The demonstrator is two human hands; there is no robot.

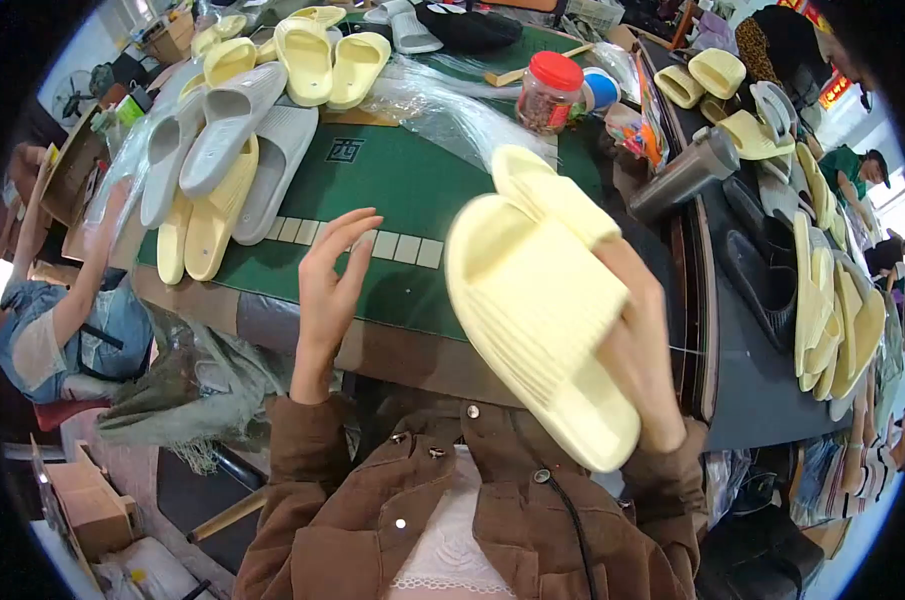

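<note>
**Pale yellow slide held sole-up over the green table**

We hold a pale yellow slide sandal (537, 310) in our right hand (644, 350), up in front of the chest and over the near edge of the green table (402, 185). The ribbed sole faces the camera, toe end away from us, heel end down toward the brown jacket (372, 500). The right hand sits behind and under the sandal, closed around its right edge, thumb side showing along the rim; that grip turns the tread toward our eyes, as one would to look it over. Fingers on the far side are hidden.

Our left hand (330, 285) is raised beside the sandal, apart from it, fingers spread and loose, holding nothing. It hovers above the row of pale tiles (372, 243) that lies across the table.

At far left a stack of grey and yellow slides (227, 150) lies overlapping, soles mixed up and down. More yellow pairs (322, 55) sit at the far edge. Clear plastic film (442, 105) spreads mid-table, next to a red-lidded jar (547, 92). A dark flask (687, 172) lies at the table's right edge. Further yellow slides (827, 320) are banked on the dark surface to the right. Another person's arm (82, 290) reaches in at left.
</note>
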